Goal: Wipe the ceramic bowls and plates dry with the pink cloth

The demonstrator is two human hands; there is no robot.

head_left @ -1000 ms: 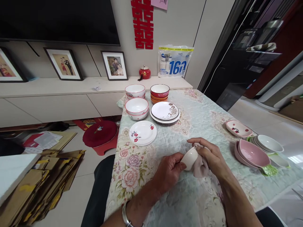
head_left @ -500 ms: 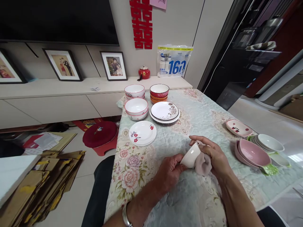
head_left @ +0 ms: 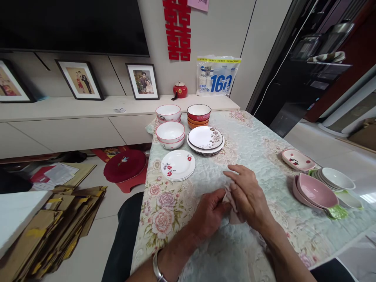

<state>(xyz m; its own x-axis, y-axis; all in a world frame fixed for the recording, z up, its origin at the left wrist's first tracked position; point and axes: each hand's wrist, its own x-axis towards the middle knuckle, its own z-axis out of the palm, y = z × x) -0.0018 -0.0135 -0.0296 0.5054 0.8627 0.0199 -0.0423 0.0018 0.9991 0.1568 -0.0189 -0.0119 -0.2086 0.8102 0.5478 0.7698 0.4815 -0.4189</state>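
In the middle of the near table, my left hand (head_left: pixel 212 209) is closed, thumb against fingers, at the edge of a crumpled greyish-pink cloth (head_left: pixel 235 213). The small white bowl that it gripped half a second ago is now hidden behind the cloth and my hands. My right hand (head_left: pixel 248 194) presses the cloth from the right with its thumb, its upper fingers stretched out. Beyond my hands lie white flowered plates (head_left: pixel 178 164) and a stack of larger plates (head_left: pixel 205 138).
White red-rimmed bowls (head_left: pixel 170 133) and red and orange bowls (head_left: pixel 199 114) stand at the back. On the right are pink leaf-shaped bowls (head_left: pixel 317 190), white bowls (head_left: pixel 337 178) and a pink-spotted dish (head_left: pixel 298 159). A red stool (head_left: pixel 125 166) and flattened cardboard (head_left: pixel 58 231) lie left of the table.
My right hand has moved left and over the bowl with the cloth, so the white bowl no longer shows. My left hand has hardly moved.
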